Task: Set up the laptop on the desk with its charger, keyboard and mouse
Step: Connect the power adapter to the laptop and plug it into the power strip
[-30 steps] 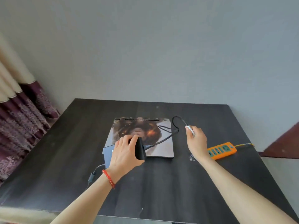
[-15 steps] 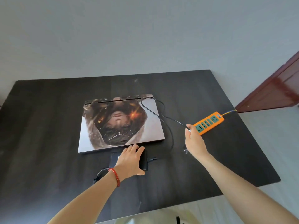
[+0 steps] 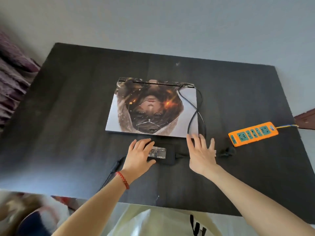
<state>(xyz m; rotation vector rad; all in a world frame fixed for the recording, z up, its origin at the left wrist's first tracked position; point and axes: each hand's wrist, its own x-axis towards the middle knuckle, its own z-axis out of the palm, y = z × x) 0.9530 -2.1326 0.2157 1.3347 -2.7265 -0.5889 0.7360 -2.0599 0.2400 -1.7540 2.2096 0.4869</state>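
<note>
Laptop (image 3: 151, 108) flat and closed mid-counter (image 3: 76, 116), printed lid up, hinge toward the far wall. Charger brick (image 3: 163, 153) on the counter just in front of the laptop's near edge, label up. Left hand (image 3: 140, 155) resting on the brick's left end, fingers nearly straight over it, thumb along its near side: grip loose, not clearly closed round the brick. Right hand (image 3: 202, 150) just right of the brick, fingers spread and straight, grip wide, holding nothing. Thin cable (image 3: 193, 108) looped in a figure eight over the lid's right side up toward the hinge corner; whether plugged into the laptop, cannot tell. Second lead (image 3: 112, 169) trailing off the brick toward the near counter edge. Orange power strip (image 3: 253, 136) at the right, apart from the hand; black plug (image 3: 225, 151) lying beside it, seemingly not inserted. Judged early in the task: laptop and charger placed, mains connection apparently pending, lid unopened. Keyboard and mouse nowhere in view, both left to fetch and place.
</note>
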